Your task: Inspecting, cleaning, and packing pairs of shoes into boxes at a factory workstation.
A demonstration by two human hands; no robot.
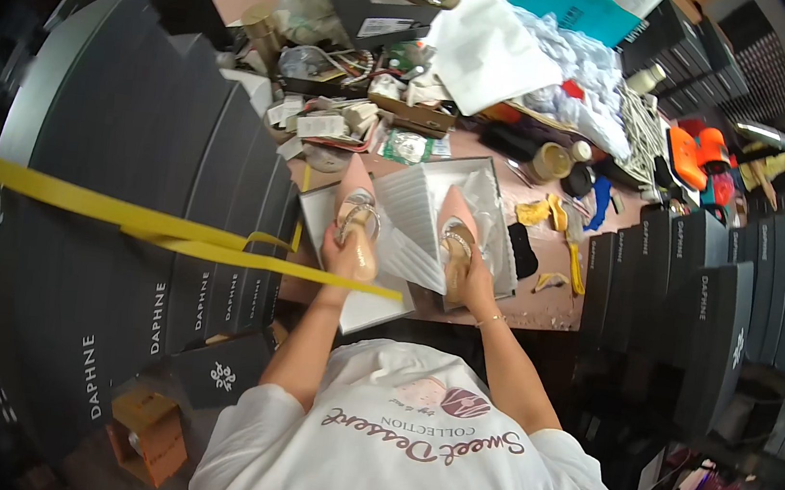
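A: Shoes first. Where?

B: Left shoe [357,188] and right shoe [455,212], above the near middle of the bench [549,317]. Both pink, pointed, jewelled across the strap. Side by side, apart, aimed far.

A: Grip, left?

B: Left hand [341,257] wrapped round the heel end, with fingers curled against the shoe's left side. Fingertips partly hidden.

A: And right?

B: Right hand [475,282] clasping the heel end from the right, with fingers bent under. Pressed together or spread underneath: cannot tell. Bracelet [490,321] on that wrist.

A: Directly beneath?

B: Open box [509,276] under right shoe, with pleated tissue [405,206] between the shoes. White panel [370,314] at near left, below left shoe. Resting contact: cannot tell from above.

A: Farther out?

B: Just right of the box, black item [521,252]; beyond that, yellow scraps [532,212]. Farther, jar [550,163], cord bundle [638,142], white sheet [487,53] and crumpled plastic [592,89].

A: Flanks?

B: Dark left stack [125,127] and dark right stack [724,307], both of boxes. Yellow straps [107,198] across left stack, one reaching over left wrist in view.
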